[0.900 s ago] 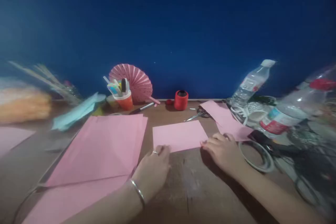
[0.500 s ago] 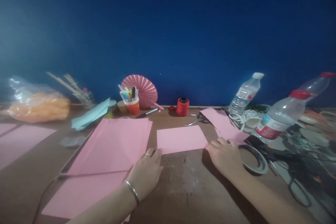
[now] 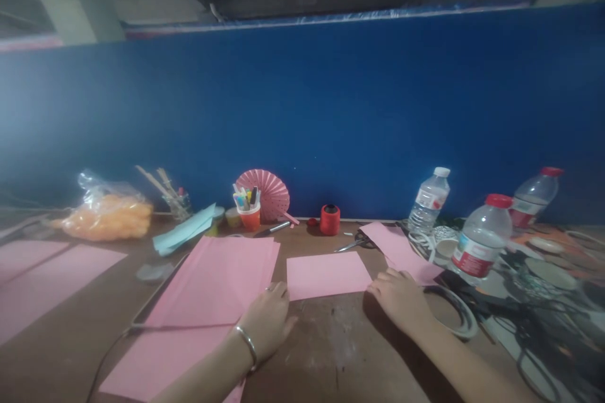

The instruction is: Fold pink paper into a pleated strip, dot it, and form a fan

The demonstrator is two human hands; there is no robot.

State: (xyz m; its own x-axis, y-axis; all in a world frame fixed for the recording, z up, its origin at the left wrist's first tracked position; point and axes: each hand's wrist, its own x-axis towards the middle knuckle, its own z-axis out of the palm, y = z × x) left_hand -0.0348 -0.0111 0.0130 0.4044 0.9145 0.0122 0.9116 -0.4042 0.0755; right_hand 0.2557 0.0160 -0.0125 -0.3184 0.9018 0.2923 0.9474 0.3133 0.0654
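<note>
A small pink paper rectangle (image 3: pixel 328 275) lies flat on the brown table between my hands. My left hand (image 3: pixel 267 321), with a ring and a silver bangle on that arm, rests at the paper's lower left corner. Its fingers bend loosely and the thumb stands apart. At the lower right corner, my right hand (image 3: pixel 399 299) lies palm down with its fingers stretched toward the edge. Neither hand visibly grips the paper; exact fingertip contact is hard to make out. A stack of larger pink sheets (image 3: pixel 217 283) lies left, partly under my left forearm.
Behind the paper stand a red thread spool (image 3: pixel 329 220), scissors (image 3: pixel 352 244), a marker (image 3: pixel 278 227), a pen cup (image 3: pixel 248 217) and a pleated pink fan (image 3: pixel 269 192). Right are a pink offcut (image 3: pixel 401 252), a tape roll (image 3: pixel 466 321) and bottles (image 3: pixel 484 239). Blue paper (image 3: pixel 184 230) lies left.
The head view has tilted up, so the table sits lower and the wall's top edge shows. My left thumb shows further apart from its fingers. The small paper stays between my hands.
</note>
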